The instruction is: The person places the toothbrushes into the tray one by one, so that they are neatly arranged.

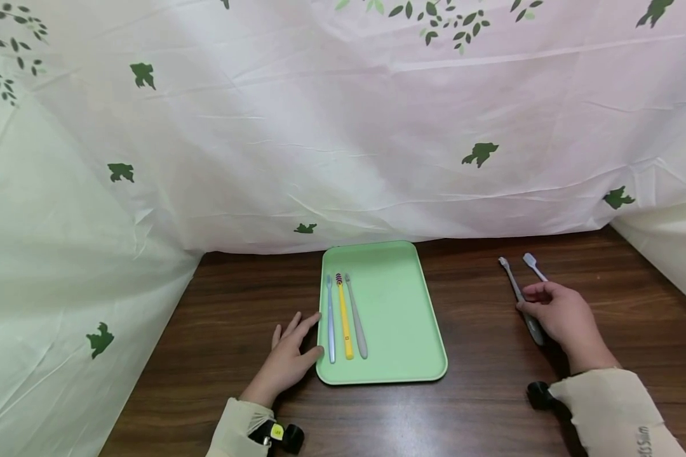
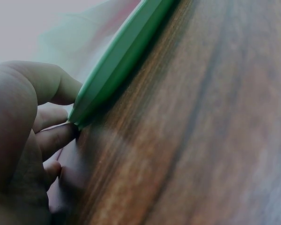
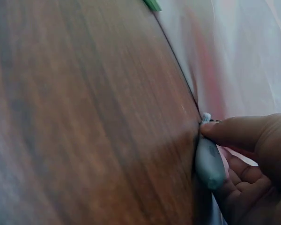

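My right hand [image 1: 560, 317] pinches a dark grey toothbrush [image 1: 514, 279] by its handle, thumb on one side and fingers on the other. The rounded handle end of that toothbrush [image 3: 210, 166] shows close up in the right wrist view. Just beyond the hand, a second, paler toothbrush [image 1: 534, 265] is partly hidden by the fingers. My left hand [image 1: 288, 362] has its fingers spread, touching the left edge of a light green tray [image 1: 400, 317]. On the tray's left side lie a blue toothbrush [image 1: 330, 324], a yellow toothbrush [image 1: 344, 320] and a grey toothbrush [image 1: 357, 320], roughly side by side.
Everything rests on a dark brown wooden table [image 1: 480, 406]. A pale curtain [image 1: 331, 139] with green leaf and bird prints hangs along the back, close to the tray's far edge, and at both sides. Each wrist wears a small black camera.
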A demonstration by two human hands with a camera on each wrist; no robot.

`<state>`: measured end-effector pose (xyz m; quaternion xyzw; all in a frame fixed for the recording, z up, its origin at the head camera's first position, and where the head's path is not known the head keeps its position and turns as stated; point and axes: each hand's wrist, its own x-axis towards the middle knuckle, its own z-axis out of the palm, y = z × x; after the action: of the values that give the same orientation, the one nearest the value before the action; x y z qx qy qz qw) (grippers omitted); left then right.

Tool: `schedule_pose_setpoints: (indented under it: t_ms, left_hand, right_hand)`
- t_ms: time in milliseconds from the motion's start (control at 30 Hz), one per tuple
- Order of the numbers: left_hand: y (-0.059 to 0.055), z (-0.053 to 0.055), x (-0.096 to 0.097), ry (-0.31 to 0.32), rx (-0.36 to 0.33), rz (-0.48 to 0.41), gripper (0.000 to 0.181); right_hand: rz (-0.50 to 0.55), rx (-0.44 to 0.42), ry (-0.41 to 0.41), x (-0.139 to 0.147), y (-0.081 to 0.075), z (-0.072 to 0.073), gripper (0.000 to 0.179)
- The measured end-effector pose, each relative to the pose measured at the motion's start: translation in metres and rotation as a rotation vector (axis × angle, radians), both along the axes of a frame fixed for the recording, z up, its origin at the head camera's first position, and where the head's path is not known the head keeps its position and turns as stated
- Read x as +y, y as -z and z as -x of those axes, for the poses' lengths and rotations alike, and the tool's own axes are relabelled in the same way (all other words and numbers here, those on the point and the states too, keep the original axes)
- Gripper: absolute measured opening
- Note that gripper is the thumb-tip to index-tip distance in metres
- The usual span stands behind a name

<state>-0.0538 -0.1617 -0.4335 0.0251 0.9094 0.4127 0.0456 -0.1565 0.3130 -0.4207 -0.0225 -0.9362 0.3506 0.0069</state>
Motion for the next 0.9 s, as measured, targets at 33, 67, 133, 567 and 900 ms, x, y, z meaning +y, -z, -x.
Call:
schedule_pose_setpoints:
  t_ms: [33,67,133,567,900]
  left_hand:
    - [0.0004,0.0001,-0.0002,-0.002,-0.005,0.0,0.061]
    - [0.0006,0.0001,-0.0003,-0.005,-0.01,-0.001,0.061]
    - [0.0009,-0.0001,-0.0006,-0.002,-0.002,-0.004,0.06]
    - [0.0019,0.0002,-0.0007,0.001,0.002,0.0,0.06]
    - [0.0018,0.0024,-0.0018,-0.001,0.007,0.002,0.059]
  right_hand:
    - [-0.006,-0.008,-0.007,0.0001,-0.0001,0.0004,0.029]
    - [-0.011,-0.013,-0.013,0.0001,-0.0004,0.0007,0.03]
    - [-0.023,-0.024,-0.023,-0.0001,-0.0007,0.0011,0.03]
    - [0.025,-0.031,-0.024,-0.0017,0.0007,-0.0008,0.032]
    - [0.078,-0.054,-0.035,-0.0085,-0.0016,0.0003,0.036]
